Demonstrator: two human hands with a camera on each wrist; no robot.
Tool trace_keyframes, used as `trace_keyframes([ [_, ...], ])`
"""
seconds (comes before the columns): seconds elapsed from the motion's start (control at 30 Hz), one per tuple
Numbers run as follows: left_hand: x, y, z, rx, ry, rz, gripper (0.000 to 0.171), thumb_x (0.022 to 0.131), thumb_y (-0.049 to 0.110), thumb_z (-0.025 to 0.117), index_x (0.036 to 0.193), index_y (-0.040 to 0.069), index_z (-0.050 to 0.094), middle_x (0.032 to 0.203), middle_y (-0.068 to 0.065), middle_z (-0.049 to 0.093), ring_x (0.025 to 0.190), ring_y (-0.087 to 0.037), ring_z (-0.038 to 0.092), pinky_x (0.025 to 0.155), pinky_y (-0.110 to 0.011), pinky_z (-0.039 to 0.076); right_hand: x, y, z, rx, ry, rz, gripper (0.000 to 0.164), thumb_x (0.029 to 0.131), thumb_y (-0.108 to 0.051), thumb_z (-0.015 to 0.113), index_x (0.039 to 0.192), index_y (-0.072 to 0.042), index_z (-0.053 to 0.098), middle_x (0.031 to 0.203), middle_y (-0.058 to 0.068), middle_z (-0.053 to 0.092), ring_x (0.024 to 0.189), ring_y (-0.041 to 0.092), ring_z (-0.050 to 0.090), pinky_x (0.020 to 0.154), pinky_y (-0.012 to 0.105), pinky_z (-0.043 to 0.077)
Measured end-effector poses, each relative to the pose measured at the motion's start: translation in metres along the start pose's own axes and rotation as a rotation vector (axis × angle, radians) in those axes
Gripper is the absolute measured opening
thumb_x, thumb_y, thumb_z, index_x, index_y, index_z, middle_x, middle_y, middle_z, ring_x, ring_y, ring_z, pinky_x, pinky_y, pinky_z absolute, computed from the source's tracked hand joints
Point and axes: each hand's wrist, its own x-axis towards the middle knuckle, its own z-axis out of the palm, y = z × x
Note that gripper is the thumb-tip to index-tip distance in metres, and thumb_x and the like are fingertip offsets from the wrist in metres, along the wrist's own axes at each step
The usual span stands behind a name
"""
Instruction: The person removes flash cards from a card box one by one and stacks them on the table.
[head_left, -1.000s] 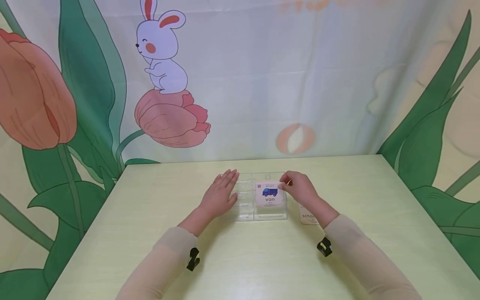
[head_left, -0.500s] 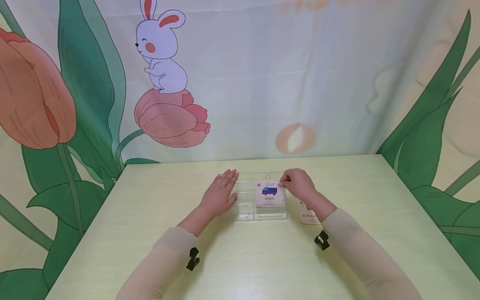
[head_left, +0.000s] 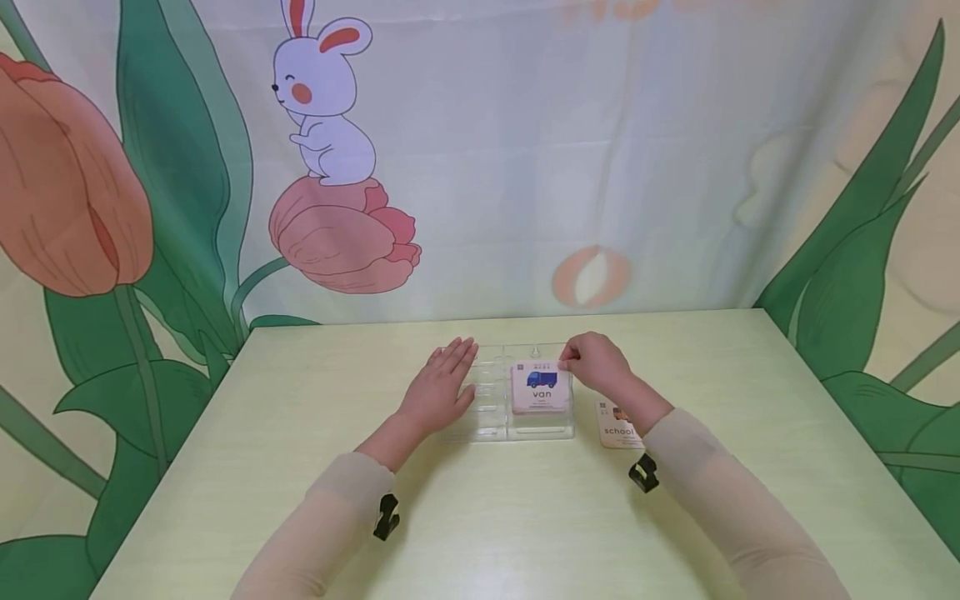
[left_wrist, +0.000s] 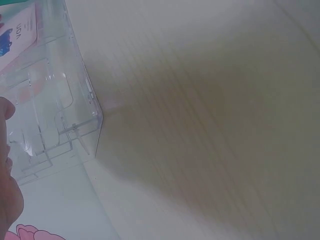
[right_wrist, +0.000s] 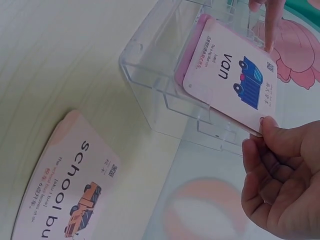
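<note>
Between fingers (right_wrist: pixel 254 159), card (right_wrist: pixel 232 75) ("van")

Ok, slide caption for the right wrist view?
Right hand pinches van card by a corner at the clear rack; bus card on the table.

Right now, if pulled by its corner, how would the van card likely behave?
The van card seems stiff, since it looks flat with the right hand pinching one corner. Its thin edge suggests little weight. Its smooth-looking face might be slippery.
</note>
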Motion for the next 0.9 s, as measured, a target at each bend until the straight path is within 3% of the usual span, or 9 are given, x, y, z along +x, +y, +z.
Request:
trace_keyframes([
  [0.43,0.0003,0.0003,-0.0001,0.004,0.001,0.000,0.065,0.105,0.028,0.051,0.160,-0.001,0.029,0.168,-0.017,0.031,0.159,-0.035,0.026,0.132,-0.050,0.023,-0.0011,-0.0014,-0.0018,-0.058,0.008,-0.033,0.019,0.101,-0.009,0.061,0.104,0.003,0.076,0.101,0.017,0.076,0.081,0.021,0.059,0.071,0.030,0.050],
  [0.7,0.0000,-0.0002,0.0000,0.004,0.013,0.007,0.066,0.104,0.028,0.051,0.159,-0.001,0.030,0.168,-0.017,0.032,0.158,-0.035,0.027,0.132,-0.050,0.024,-0.0017,-0.0007,-0.0012,-0.093,0.037,-0.050,0.023,0.102,-0.012,0.060,0.111,0.002,0.076,0.112,0.018,0.077,0.099,0.030,0.071,0.088,0.045,0.060],
  [0.9,-0.0003,-0.0004,-0.0006,-0.005,0.012,0.013,0.065,0.104,0.027,0.051,0.159,-0.002,0.030,0.168,-0.018,0.032,0.158,-0.035,0.027,0.131,-0.051,0.024,-0.0030,-0.0017,-0.0029,-0.102,0.064,-0.072,0.023,0.103,-0.013,0.059,0.112,0.001,0.075,0.110,0.017,0.078,0.093,0.028,0.071,0.084,0.044,0.060],
])
